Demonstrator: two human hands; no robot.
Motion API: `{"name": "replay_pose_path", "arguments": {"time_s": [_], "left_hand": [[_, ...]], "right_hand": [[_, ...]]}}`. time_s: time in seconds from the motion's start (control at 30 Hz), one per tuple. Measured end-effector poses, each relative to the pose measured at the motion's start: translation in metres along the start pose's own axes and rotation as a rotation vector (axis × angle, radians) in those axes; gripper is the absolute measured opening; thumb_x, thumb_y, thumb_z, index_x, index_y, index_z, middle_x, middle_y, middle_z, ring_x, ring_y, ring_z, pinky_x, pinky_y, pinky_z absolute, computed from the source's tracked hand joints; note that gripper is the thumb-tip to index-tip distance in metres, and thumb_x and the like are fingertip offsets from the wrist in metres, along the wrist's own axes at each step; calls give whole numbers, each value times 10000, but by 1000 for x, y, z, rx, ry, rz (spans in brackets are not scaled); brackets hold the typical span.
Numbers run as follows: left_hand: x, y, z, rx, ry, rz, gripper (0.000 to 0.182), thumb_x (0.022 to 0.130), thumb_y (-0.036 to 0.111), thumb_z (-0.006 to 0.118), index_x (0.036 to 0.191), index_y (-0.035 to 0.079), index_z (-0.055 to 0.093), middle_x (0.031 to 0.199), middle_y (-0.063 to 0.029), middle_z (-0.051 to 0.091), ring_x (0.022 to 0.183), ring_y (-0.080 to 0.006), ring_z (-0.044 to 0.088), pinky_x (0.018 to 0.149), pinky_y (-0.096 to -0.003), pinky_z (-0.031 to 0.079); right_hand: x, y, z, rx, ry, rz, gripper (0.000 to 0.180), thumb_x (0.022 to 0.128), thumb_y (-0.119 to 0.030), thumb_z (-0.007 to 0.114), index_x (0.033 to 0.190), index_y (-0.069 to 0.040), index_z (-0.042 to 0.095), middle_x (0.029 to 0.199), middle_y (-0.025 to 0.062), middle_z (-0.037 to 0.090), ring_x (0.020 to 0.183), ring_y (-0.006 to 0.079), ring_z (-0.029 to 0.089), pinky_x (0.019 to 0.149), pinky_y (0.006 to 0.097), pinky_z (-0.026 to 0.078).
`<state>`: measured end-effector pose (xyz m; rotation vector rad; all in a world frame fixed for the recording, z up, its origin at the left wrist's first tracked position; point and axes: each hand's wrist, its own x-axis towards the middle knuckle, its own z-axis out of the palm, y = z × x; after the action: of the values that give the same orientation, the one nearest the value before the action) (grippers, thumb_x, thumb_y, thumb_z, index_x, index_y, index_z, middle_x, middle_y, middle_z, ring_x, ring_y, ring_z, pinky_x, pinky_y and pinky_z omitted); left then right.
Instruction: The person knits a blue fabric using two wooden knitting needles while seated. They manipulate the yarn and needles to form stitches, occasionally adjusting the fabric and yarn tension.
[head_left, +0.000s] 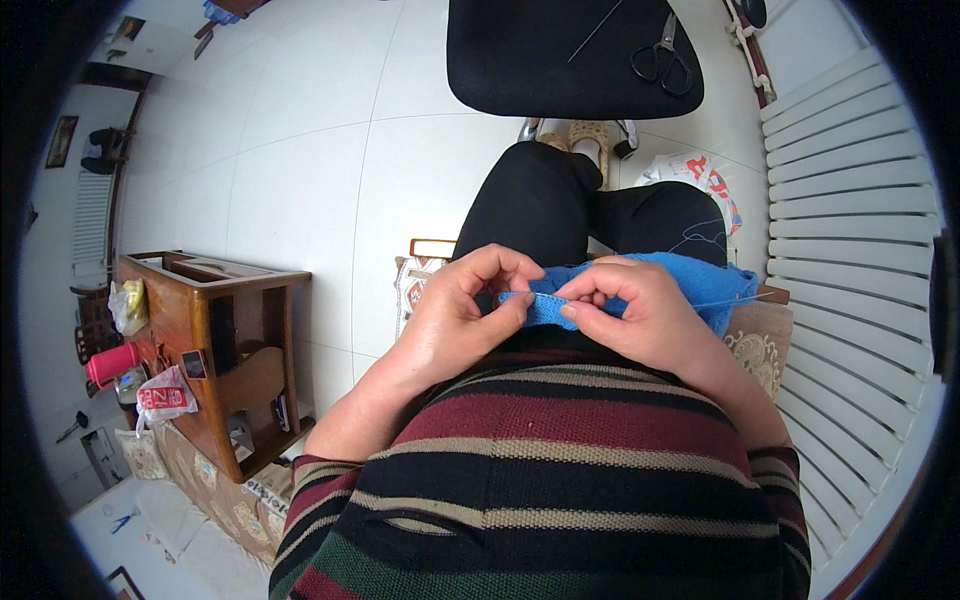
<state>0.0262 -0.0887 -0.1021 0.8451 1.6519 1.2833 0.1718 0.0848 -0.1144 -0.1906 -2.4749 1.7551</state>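
A piece of blue knitted fabric (686, 283) lies across my lap, with a narrow edge of it stretched between my two hands. My left hand (480, 300) pinches the left end of that edge between thumb and fingers. At its other end, my right hand (626, 307) grips the knitting close to a thin needle. The needle's tip (765, 295) sticks out to the right, past my right hand. Loose blue yarn (701, 236) curls over my right thigh.
Ahead stands a black chair seat (517, 67) bearing scissors (664, 60) and a thin needle (595, 31). A white radiator (847, 202) runs along the right. At left is a wooden table (169, 322) with a phone (194, 365) and plastic bags. A printed bag (686, 171) lies beyond my knee.
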Motion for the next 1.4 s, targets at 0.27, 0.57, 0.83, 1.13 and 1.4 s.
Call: {"name": "replay_pose_path", "arguments": {"time_s": [0.27, 0.57, 0.83, 1.13, 1.4], "left_hand": [[3, 2, -3, 202, -55, 25, 162, 856, 37, 624, 991, 31, 712, 855, -34, 640, 808, -96, 591, 765, -257, 475], [2, 3, -3, 184, -62, 20, 135, 852, 55, 636, 962, 40, 713, 845, -33, 646, 792, -100, 595, 762, -263, 474], [3, 3, 0, 178, -42, 49, 95, 849, 78, 654, 916, 38, 708, 840, -37, 646, 792, -103, 596, 759, -268, 470], [3, 2, 1, 190, -45, 54, 84, 842, 79, 654, 896, 37, 702, 827, -36, 644, 783, -107, 597, 746, -274, 468], [2, 5, 3, 188, -45, 58, 83, 837, 77, 656, 895, 30, 692, 832, -35, 644, 789, -108, 598, 748, -273, 468]], "right_hand": [[-3, -4, -1, 44, 26, 71, 101, 837, -108, 715, 889, -24, 696, 761, 63, 655, 637, 114, 610, 555, 247, 472], [-2, -6, -1, 68, 14, 92, 76, 842, -67, 700, 901, -18, 695, 735, 26, 635, 643, 75, 557, 583, 220, 433], [-2, -7, -1, 36, 18, 58, 89, 839, -98, 709, 880, -21, 692, 751, 66, 654, 636, 114, 618, 547, 240, 473], [-3, -8, 0, 54, 13, 68, 75, 841, -65, 704, 900, -20, 695, 731, 24, 613, 631, 81, 547, 567, 220, 425], [-2, -8, 0, 30, 10, 48, 92, 840, -106, 711, 877, -26, 685, 744, 59, 653, 634, 116, 616, 533, 247, 465]]}}
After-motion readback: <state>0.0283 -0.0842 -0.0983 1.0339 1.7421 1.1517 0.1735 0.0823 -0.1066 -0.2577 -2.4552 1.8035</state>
